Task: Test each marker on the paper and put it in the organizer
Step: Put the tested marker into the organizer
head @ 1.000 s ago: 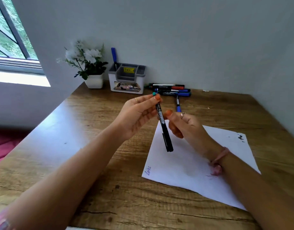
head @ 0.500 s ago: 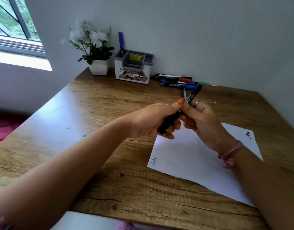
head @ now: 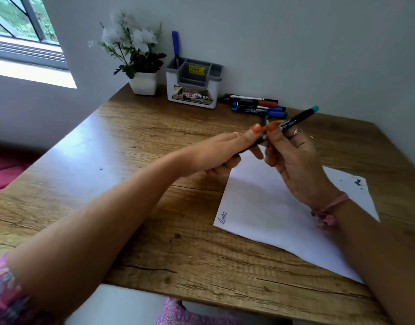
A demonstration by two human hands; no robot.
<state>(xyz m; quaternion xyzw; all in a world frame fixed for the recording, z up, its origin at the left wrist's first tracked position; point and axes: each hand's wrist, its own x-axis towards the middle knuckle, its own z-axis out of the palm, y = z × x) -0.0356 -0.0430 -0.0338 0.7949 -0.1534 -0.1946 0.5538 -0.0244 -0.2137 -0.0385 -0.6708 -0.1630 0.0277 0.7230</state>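
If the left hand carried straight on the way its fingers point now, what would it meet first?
The left hand points right and slightly away, so it would meet the right hand first; both already grip the same black marker, fingertips nearly touching. Depth beyond that is unclear.

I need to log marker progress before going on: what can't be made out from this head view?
- Marker: the end inside the left hand is covered by its fingers, so cap on or off cannot be told; the right hand hides the middle.
- Organizer: its walls hide the compartment bottoms; only one blue marker sticks out.
- Marker pile: overlapping and small, exact count unclear.
- Paper: scribble near the corner too small to read; the right forearm covers part.
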